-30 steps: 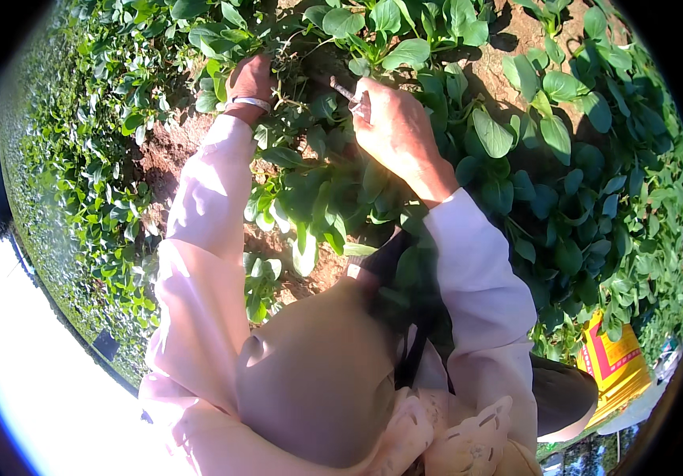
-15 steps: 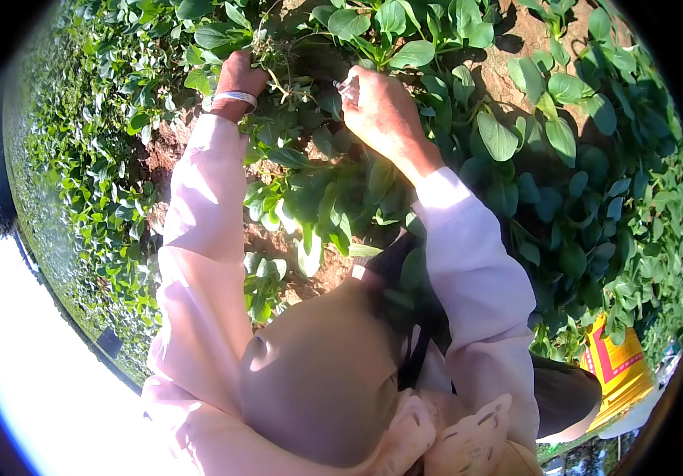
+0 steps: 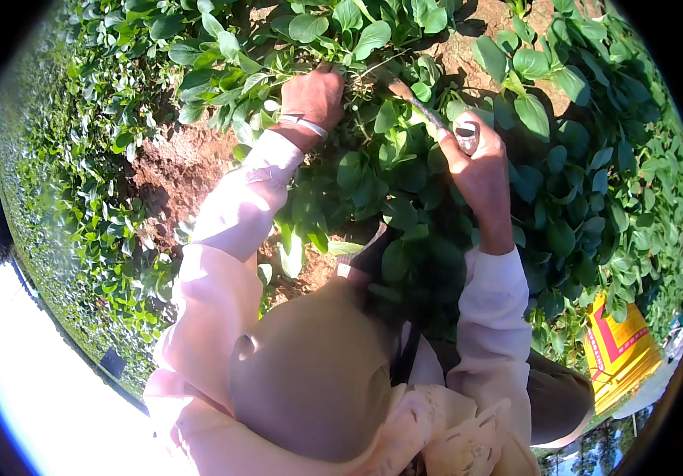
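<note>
My left hand (image 3: 312, 99), with a pale band at its wrist, is closed with its fingertips hidden among the greens. Thin stems and wispy weeds (image 3: 353, 91) stick out beside its fingers. To its right, my right hand (image 3: 476, 151) grips the handle of a small weeding tool (image 3: 427, 111). A narrow dark shaft runs from that handle up and left to a brownish blade, which lies low among the leaves near my left hand. Broad-leaved green plants (image 3: 373, 40) stand just beyond both hands.
Leafy plants (image 3: 571, 190) crowd the right side. Bare reddish soil (image 3: 179, 170) shows left of my left arm. A yellow and red bag (image 3: 617, 341) lies at the lower right. My knee (image 3: 556, 397), in dark cloth, is bent near it.
My left hand has moved right, among the greens. My right hand has drawn back right and nearer to me, still holding the weeding tool, whose shaft and blade now show.
</note>
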{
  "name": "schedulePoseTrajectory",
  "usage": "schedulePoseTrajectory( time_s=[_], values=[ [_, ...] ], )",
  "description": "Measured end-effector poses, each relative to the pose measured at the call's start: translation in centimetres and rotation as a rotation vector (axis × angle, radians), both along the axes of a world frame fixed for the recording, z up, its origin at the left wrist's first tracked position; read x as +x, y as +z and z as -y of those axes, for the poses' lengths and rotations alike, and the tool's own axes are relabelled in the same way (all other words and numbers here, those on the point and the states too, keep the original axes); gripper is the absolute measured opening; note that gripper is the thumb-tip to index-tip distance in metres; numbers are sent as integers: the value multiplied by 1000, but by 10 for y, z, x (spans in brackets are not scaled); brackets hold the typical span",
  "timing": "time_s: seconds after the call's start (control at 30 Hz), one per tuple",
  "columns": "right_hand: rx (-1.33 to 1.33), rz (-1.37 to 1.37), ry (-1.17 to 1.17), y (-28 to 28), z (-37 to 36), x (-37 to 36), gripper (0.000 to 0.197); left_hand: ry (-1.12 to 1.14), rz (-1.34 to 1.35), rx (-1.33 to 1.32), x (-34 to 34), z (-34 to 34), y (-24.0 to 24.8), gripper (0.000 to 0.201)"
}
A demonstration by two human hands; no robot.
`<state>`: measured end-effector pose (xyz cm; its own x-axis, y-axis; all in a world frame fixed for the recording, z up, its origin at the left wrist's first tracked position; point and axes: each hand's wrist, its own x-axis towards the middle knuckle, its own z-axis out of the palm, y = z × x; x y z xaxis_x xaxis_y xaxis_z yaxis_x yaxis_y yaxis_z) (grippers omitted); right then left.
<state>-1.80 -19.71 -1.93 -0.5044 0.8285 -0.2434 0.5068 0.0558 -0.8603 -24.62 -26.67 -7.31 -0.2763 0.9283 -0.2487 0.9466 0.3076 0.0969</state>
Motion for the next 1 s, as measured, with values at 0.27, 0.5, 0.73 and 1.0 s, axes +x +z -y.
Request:
schedulePoseTrajectory(
  time_s=[0.27,0.5,0.73,1.0],
  values=[
    [-6,9,-3,-2,5,13,18,86,85,118,10,7,-43,11],
    [-77,-45,42,-1,3,10,24,405,597,370,-45,109,-35,37],
    [-87,-150,158,7,11,-25,21,706,941,617,-103,189,25,44],
    [-20,-43,319,-1,19,-112,18,992,645,531,-92,232,58,37]
  ],
)
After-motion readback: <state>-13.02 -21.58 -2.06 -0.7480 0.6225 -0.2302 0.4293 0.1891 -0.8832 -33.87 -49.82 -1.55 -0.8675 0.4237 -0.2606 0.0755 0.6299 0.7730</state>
